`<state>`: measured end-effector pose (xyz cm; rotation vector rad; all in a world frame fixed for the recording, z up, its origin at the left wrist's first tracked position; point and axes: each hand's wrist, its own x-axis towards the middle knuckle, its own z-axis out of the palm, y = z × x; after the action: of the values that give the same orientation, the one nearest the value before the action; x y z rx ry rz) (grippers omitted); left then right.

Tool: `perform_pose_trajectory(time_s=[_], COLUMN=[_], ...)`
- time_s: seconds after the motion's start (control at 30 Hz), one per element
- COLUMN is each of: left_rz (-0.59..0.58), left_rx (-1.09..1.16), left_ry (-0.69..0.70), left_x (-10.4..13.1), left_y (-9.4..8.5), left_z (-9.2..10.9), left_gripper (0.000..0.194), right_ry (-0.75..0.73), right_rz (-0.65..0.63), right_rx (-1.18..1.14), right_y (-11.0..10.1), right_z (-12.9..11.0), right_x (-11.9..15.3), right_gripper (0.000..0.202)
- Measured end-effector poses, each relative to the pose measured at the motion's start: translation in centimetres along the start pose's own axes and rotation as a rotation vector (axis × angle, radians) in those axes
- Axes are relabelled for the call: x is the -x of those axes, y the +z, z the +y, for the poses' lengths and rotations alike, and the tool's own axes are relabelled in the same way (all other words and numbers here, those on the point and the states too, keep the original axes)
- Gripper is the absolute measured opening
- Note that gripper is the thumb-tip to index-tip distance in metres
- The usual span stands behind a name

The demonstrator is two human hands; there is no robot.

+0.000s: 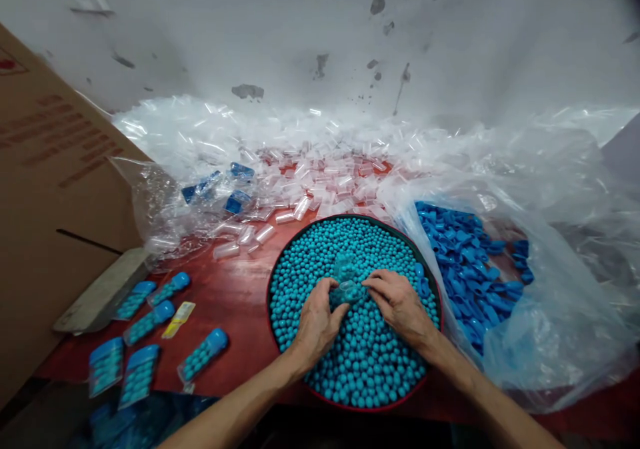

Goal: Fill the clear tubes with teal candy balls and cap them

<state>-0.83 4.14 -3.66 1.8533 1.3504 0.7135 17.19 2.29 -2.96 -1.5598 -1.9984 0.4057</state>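
A round tray (270, 302) full of small blue balls (370, 369) stands on the red table. Over its middle, my left hand (320, 312) is closed round a clear plastic container (346, 292), thumb and fingers on its sides. My right hand (397, 299) touches the right side of the container with its fingertips pinched together; what they grip, if anything, is too small to make out. Another clear piece (345, 262) lies on the balls just beyond. A blue cap (423, 279) rests at the tray's right side.
Filled blue-capped containers (204, 354) and a yellow label (179, 320) lie on the table (240, 309) at left, near a cardboard box (55, 189). Clear empty containers (320, 182) are heaped behind the tray. At right, a plastic bag (555, 302) holds blue caps (465, 262).
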Motion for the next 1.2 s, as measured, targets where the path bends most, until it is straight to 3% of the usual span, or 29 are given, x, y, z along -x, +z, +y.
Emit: perform_pose_trajectory(time_s=[0.2,0.33,0.47,0.6,0.67,0.77,0.93,1.1,1.2], left_rz=[-0.084,-0.129,-0.163,-0.169,-0.162,-0.123,-0.135,-0.355,-0.493], left_rx=[-0.058,-0.255,-0.462,-0.398,-0.346,-0.275,-0.281,-0.145,-0.077], left_ry=[0.056,0.145,0.212,0.238,0.209,0.143,0.014,-0.292,-0.370], left_x=[-0.5,-0.8,-1.2,-1.7,-1.8,-1.7,-1.4,-2.4,-3.1], left_y=[-0.1,-0.6,-1.5,-2.0,-2.1,-2.5,-4.2,-5.0,-4.7], left_z=[-0.6,-0.9,-0.7,-0.3,-0.3,-0.6,-1.4,-1.2,-1.0], left_gripper=[0.040,0.044,0.036,0.027,0.022,0.030,0.024,0.007,0.005], right_ry=[0.082,0.099,0.132,0.130,0.081,0.043,0.049,0.064,0.086], right_rz=[-0.161,-0.287,-0.252,-0.121,-0.100,-0.115,-0.073,-0.018,-0.070], right_rx=[0.155,0.307,0.305,0.260,0.190,0.115,0.051,0.021,0.046], right_y=[-0.3,-0.5,-0.8,-1.1,-1.0,-0.7,-0.5,-1.4,-1.7], right_z=[0.0,0.3,-0.1,-1.7,-2.5,-2.8,-1.4,0.2,0.3], right_x=[-0.6,-0.9,-0.6,-0.2,0.1,0.3,0.5,0.8,1.2], right_gripper=[0.027,0.027,0.026,0.030,0.031,0.029,0.028,0.027,0.027])
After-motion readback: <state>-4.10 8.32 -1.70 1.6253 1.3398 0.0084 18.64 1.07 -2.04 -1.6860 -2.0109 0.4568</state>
